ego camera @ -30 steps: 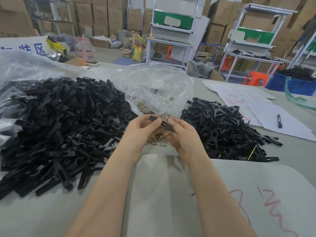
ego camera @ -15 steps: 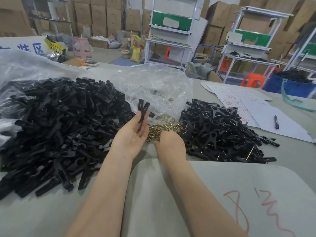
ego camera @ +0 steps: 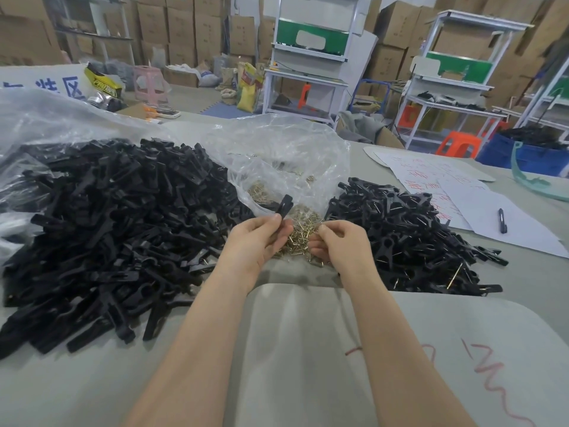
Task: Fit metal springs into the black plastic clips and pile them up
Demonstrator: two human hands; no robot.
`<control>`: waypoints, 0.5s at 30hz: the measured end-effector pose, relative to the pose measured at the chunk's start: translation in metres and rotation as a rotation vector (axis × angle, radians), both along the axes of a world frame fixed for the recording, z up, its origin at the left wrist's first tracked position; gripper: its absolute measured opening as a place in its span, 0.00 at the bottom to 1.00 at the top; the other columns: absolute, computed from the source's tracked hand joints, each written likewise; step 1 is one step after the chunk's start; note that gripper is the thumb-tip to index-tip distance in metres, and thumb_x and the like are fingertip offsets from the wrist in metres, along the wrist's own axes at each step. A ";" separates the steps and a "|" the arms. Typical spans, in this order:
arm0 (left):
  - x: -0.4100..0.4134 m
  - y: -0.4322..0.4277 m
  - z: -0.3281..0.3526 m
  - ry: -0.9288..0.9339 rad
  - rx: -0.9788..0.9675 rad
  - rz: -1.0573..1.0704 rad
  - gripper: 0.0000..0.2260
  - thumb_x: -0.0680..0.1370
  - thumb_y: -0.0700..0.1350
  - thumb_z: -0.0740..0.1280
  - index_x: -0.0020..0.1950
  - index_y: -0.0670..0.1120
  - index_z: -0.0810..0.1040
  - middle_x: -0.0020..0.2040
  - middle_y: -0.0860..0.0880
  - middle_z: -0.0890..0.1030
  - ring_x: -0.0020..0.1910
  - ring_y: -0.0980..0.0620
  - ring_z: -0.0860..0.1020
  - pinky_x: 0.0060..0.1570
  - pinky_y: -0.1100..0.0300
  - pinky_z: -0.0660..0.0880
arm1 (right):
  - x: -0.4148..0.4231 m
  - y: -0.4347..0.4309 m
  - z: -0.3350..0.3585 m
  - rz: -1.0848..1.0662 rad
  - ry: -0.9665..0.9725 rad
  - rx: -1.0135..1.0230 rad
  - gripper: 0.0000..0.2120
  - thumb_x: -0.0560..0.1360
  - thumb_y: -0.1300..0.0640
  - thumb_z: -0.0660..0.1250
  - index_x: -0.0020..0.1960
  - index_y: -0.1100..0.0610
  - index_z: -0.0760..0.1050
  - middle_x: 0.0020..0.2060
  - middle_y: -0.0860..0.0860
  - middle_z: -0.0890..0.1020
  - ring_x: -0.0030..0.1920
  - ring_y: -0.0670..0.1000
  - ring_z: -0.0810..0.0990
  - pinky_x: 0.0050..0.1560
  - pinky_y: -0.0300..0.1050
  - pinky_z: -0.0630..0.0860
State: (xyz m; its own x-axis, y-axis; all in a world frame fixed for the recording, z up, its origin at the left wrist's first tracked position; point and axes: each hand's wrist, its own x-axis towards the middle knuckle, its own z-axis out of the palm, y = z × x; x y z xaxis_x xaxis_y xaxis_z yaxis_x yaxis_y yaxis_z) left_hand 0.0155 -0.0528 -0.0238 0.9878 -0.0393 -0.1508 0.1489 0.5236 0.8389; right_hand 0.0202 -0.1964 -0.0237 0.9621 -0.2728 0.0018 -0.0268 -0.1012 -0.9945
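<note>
My left hand [ego camera: 255, 241] pinches a black plastic clip [ego camera: 284, 205] upright above a heap of small brass springs [ego camera: 300, 237]. To its right, my right hand [ego camera: 340, 243] has its fingers curled at the edge of that heap and pinches a spring, mostly hidden by the fingers. A big pile of loose black clips [ego camera: 117, 229] lies to the left. A smaller pile of black clips with springs fitted [ego camera: 409, 238] lies to the right.
A clear plastic bag [ego camera: 286, 155] holding more springs stands behind the hands. White sheets with red writing [ego camera: 446, 192] and a pen [ego camera: 502, 221] lie at the right. A grey mat [ego camera: 308, 349] covers the near table. Shelves and boxes stand behind.
My left hand kept the clip and shifted right toward the centre. My right hand came up off the spring heap with its fingers pinched.
</note>
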 end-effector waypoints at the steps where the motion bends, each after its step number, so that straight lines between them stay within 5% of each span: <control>1: -0.001 0.000 0.000 -0.004 0.013 -0.006 0.06 0.80 0.39 0.64 0.53 0.39 0.77 0.45 0.47 0.84 0.42 0.57 0.82 0.45 0.67 0.79 | -0.001 -0.001 0.000 0.010 -0.009 0.001 0.05 0.78 0.65 0.63 0.50 0.61 0.77 0.31 0.52 0.82 0.29 0.44 0.81 0.33 0.35 0.79; 5: -0.002 -0.001 -0.002 -0.050 0.130 -0.017 0.06 0.79 0.40 0.66 0.55 0.43 0.78 0.44 0.51 0.84 0.42 0.59 0.80 0.47 0.66 0.76 | -0.006 -0.003 0.009 0.044 -0.069 0.024 0.07 0.78 0.66 0.64 0.52 0.57 0.77 0.32 0.50 0.83 0.32 0.45 0.82 0.38 0.38 0.81; 10: 0.000 -0.003 -0.007 -0.341 0.811 0.196 0.09 0.74 0.45 0.72 0.54 0.48 0.80 0.41 0.55 0.77 0.41 0.57 0.74 0.43 0.68 0.70 | -0.009 -0.009 0.030 -0.011 -0.080 0.150 0.03 0.77 0.63 0.66 0.50 0.61 0.78 0.38 0.53 0.84 0.35 0.45 0.83 0.37 0.35 0.79; 15: -0.005 -0.006 -0.005 -0.573 0.887 0.268 0.13 0.73 0.40 0.72 0.47 0.57 0.75 0.44 0.56 0.79 0.43 0.63 0.77 0.47 0.71 0.72 | -0.010 -0.009 0.033 -0.099 -0.093 -0.086 0.04 0.77 0.58 0.67 0.43 0.52 0.76 0.37 0.48 0.79 0.37 0.45 0.76 0.47 0.43 0.78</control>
